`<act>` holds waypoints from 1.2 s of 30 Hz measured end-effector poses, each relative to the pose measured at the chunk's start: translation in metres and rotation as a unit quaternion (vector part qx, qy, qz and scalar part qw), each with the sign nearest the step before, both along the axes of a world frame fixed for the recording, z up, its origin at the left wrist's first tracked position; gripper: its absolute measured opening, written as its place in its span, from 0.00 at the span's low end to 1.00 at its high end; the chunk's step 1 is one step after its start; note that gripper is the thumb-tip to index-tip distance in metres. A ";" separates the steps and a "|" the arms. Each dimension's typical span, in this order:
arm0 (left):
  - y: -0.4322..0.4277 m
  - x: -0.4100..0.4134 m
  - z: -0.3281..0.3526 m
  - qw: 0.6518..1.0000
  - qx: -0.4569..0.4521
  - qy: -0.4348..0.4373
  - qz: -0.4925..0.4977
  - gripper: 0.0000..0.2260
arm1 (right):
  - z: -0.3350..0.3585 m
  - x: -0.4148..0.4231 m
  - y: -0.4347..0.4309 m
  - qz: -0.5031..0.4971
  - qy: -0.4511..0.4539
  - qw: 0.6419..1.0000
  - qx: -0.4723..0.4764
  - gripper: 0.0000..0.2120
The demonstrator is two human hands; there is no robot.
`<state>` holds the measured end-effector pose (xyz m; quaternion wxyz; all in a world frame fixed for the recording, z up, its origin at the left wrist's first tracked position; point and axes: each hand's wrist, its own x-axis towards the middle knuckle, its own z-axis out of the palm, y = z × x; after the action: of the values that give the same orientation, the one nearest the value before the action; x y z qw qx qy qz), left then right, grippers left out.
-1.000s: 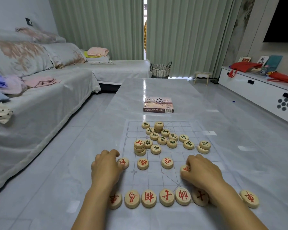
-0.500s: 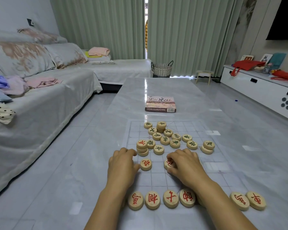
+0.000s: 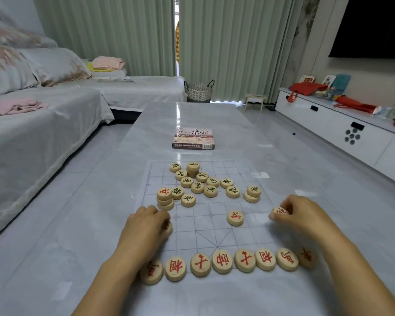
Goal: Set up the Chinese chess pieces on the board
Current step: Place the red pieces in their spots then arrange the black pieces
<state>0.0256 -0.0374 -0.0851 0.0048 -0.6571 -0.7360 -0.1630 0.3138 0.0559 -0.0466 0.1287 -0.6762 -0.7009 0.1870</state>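
Observation:
A clear gridded chess board (image 3: 205, 226) lies on the glossy grey table. Several round wooden pieces with red characters line its near edge in a row (image 3: 221, 261). One red piece (image 3: 235, 218) sits alone mid-board. Green-marked pieces (image 3: 197, 182) are heaped at the far half, with a short stack topped by a red piece (image 3: 164, 193) at the left. My left hand (image 3: 146, 226) rests on the board's left side, fingers closed over a red piece (image 3: 168, 228). My right hand (image 3: 306, 215) pinches a red piece (image 3: 279, 211) at the right edge.
The chess set's box (image 3: 193, 139) lies further up the table. A covered sofa (image 3: 43, 124) runs along the left, a white low cabinet (image 3: 342, 124) along the right. A woven basket (image 3: 198, 91) stands by the curtains.
Both hands moved apart from the board's centre, each carrying a red piece outward: left hand to the left side, right hand to the right edge. One red piece stays mid-board.

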 end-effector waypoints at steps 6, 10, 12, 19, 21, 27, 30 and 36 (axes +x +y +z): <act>-0.014 0.001 0.003 0.998 -0.008 -0.027 0.049 0.12 | -0.010 0.008 -0.002 0.043 -0.008 0.991 -0.127 0.23; -0.017 0.000 0.002 0.998 -0.019 -0.031 0.056 0.13 | -0.012 0.018 -0.004 0.107 -0.027 0.988 -0.111 0.22; -0.018 -0.004 0.002 0.997 -0.040 -0.042 0.053 0.15 | -0.017 0.014 -0.005 0.105 -0.036 0.991 -0.075 0.18; -0.025 -0.010 0.005 0.989 -0.076 -0.106 0.065 0.14 | -0.025 0.006 0.000 0.067 -0.017 0.997 -0.044 0.16; -0.025 -0.008 0.007 0.986 -0.076 -0.125 0.078 0.14 | -0.026 0.007 0.002 0.067 -0.024 0.997 -0.042 0.16; -0.023 -0.009 0.007 0.980 -0.086 -0.167 0.070 0.22 | -0.028 0.007 0.004 0.065 -0.033 0.996 -0.049 0.16; -0.020 -0.010 0.005 0.980 -0.085 -0.164 0.069 0.19 | -0.027 0.006 0.003 0.063 -0.031 0.996 -0.057 0.15; -0.015 -0.013 0.003 0.981 -0.079 -0.153 0.084 0.18 | -0.027 0.005 0.003 0.068 -0.036 0.996 -0.054 0.15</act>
<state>0.0123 -0.0519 -0.0826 -0.1461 -0.5582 -0.7913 -0.2025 0.3184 0.0585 -0.0733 0.0537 -0.6391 -0.7383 0.2087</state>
